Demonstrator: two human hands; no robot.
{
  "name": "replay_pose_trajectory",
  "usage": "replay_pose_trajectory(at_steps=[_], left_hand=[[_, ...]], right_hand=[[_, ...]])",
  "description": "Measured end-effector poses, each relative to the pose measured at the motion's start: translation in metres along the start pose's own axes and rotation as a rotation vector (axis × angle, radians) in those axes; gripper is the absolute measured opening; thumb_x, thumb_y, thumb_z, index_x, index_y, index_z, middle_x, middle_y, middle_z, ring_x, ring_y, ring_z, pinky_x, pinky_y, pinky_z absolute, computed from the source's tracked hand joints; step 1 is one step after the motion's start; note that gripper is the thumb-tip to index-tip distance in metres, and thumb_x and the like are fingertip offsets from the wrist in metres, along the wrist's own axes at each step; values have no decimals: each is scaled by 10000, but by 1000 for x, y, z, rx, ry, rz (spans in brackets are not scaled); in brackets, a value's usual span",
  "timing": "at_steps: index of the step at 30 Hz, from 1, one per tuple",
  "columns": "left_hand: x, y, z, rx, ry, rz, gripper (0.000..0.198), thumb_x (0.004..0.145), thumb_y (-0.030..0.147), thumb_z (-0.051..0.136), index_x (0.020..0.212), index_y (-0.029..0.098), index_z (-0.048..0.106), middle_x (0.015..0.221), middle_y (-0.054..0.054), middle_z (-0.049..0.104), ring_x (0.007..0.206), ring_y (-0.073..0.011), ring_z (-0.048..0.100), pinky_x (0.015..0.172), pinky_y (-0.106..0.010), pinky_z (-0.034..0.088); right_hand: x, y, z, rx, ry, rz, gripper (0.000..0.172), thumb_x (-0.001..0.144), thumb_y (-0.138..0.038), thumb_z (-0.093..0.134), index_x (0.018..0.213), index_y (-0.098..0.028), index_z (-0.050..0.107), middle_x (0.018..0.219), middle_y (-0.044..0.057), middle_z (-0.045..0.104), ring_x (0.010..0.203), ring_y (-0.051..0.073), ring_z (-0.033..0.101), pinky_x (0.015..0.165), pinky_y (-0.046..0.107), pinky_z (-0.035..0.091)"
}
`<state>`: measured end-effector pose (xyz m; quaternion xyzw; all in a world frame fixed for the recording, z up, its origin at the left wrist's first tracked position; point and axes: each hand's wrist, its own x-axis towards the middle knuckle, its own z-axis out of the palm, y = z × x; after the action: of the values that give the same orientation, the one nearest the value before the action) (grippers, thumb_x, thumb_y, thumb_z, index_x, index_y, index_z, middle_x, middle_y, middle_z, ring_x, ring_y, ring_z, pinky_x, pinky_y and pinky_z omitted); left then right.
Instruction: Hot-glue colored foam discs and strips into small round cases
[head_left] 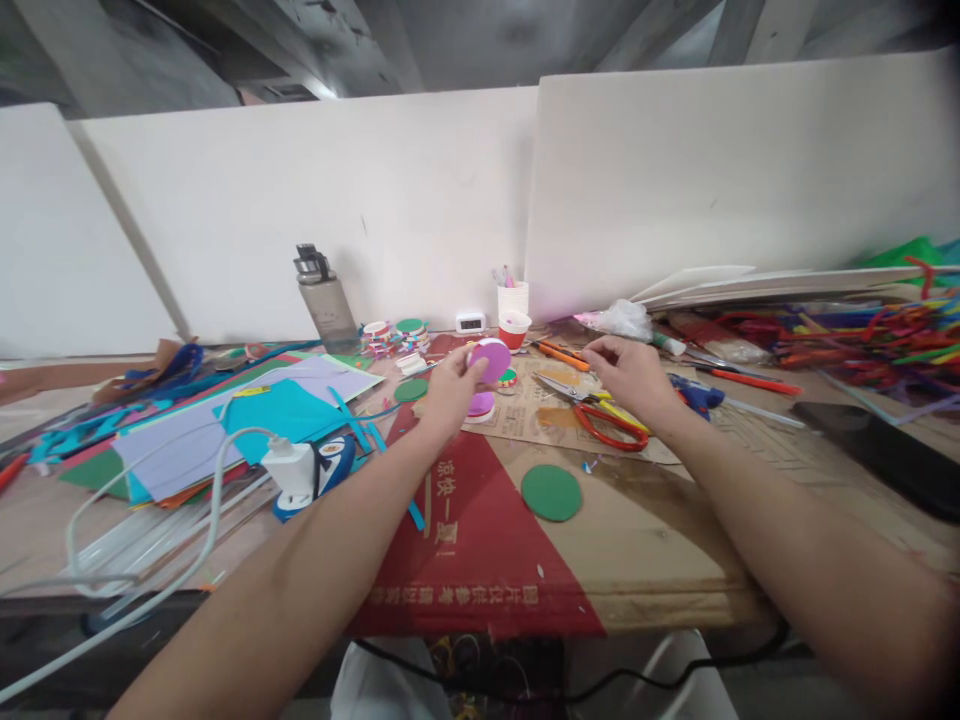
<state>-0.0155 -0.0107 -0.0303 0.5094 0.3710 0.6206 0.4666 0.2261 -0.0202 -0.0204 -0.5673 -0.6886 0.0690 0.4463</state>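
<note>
My left hand (451, 388) is closed on a round purple disc (491, 361) with a pale rim, lifted above the cardboard. Just below it lies another purple disc (481, 405). My right hand (631, 375) is to the right, its fingertips drawn together close to an orange-handled tool (562, 354); what they hold, if anything, cannot be made out. Under that hand lie scissors with red handles (611, 432) and a yellow-handled tool (621, 415). A flat green disc (551, 492) rests nearer the front.
Coloured paper sheets (180, 455), a power strip (326, 475) and a white cable (217, 500) lie at left. A bottle (328, 305), stacked discs (411, 335), a small clock (471, 322) and a red-and-white cup (514, 329) stand behind. At right lie a phone (881, 450) and pipe cleaners (862, 335).
</note>
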Motion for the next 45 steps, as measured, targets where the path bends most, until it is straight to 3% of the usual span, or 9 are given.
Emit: replay_pose_trajectory(at_steps=[5, 14, 24, 29, 33, 36, 39, 42, 45], left_hand=[[13, 3, -11, -295, 198, -100, 79, 797, 129, 677, 865, 145, 639, 786, -8, 684, 648, -81, 621, 700, -229, 567], [22, 16, -19, -393, 330, -117, 134, 825, 154, 666, 955, 181, 643, 748, 12, 682, 605, -76, 629, 656, -207, 563], [25, 28, -23, -271, 261, 80, 74, 804, 228, 688, 835, 190, 632, 778, -2, 689, 656, -101, 636, 568, -178, 521], [11, 11, -9, -89, 113, 38, 127, 789, 241, 684, 883, 158, 660, 794, -13, 685, 600, -87, 587, 505, -154, 479], [-1, 4, -1, 175, -8, 53, 123, 757, 219, 711, 871, 178, 691, 766, -10, 662, 572, -114, 575, 520, -206, 466], [-11, 7, 3, 433, -132, 211, 137, 721, 171, 742, 850, 212, 722, 719, -7, 644, 709, -159, 620, 709, -233, 497], [-24, 11, 9, 537, -297, 334, 165, 747, 187, 727, 910, 216, 735, 849, -47, 706, 925, -231, 658, 904, -302, 480], [-36, 13, 15, 790, -542, 533, 250, 860, 241, 609, 1092, 185, 682, 1029, -81, 731, 1006, -245, 663, 941, -369, 486], [-46, 13, 18, 916, -645, 724, 318, 947, 275, 485, 1221, 162, 600, 1185, -119, 700, 1102, -229, 650, 956, -365, 497]], right_hand=[[-1, 0, 0, -21, 19, -20, 251, 843, -330, 529, 800, -169, 718, 728, 64, 704, 640, 183, 579, 623, 300, 417], [2, 5, 0, 27, 48, -6, 221, 843, -309, 534, 822, -173, 707, 775, 69, 706, 699, 197, 600, 669, 320, 437], [1, 3, -1, 36, 83, -26, 186, 832, -295, 551, 855, -186, 700, 797, 87, 705, 707, 221, 610, 670, 350, 456], [9, 3, -15, 106, 333, 6, 190, 841, -245, 522, 914, -178, 684, 904, 119, 716, 788, 241, 641, 748, 369, 481], [9, 5, -14, 73, 283, 2, 184, 830, -242, 524, 892, -175, 683, 886, 114, 714, 774, 236, 634, 753, 374, 482], [7, 8, -6, 34, 183, -42, 189, 827, -256, 526, 869, -165, 687, 890, 112, 713, 784, 228, 627, 767, 369, 479], [5, 10, 2, 31, 139, -57, 202, 830, -269, 518, 858, -162, 686, 867, 93, 710, 754, 207, 615, 749, 350, 474], [2, 13, 8, 43, 109, -53, 203, 822, -281, 521, 843, -164, 685, 830, 75, 697, 721, 195, 600, 717, 334, 467], [0, 15, 14, 19, 57, -75, 212, 817, -290, 519, 843, -165, 688, 831, 76, 691, 728, 198, 598, 720, 337, 458]])
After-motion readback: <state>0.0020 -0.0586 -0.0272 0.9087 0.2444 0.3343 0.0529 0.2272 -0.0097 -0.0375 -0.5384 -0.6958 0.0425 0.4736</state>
